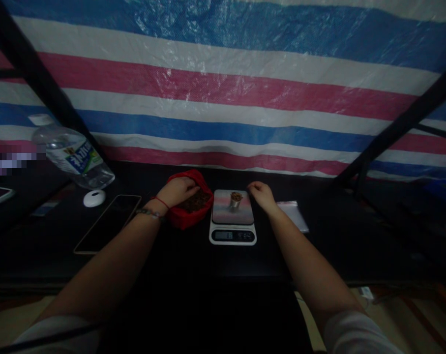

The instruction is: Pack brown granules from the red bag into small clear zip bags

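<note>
My left hand (178, 191) reaches into a red bag (188, 216) of dark brown bits, its fingers curled down among them. A white kitchen scale (233, 231) stands just right of the bag, and a small metal cup (236, 199) heaped with brown bits sits on its plate. At the plate's right edge rests my right hand (261, 193), its fingers curled together; what they hold, if anything, is hidden.
A dark phone (108, 222) lies flat to the left, with a white bottle cap (94, 197) and a tilted plastic water bottle (75, 153) behind it. A clear plastic bag (292, 214) lies right of the scale. A striped tarp (223, 98) hangs behind the dark table.
</note>
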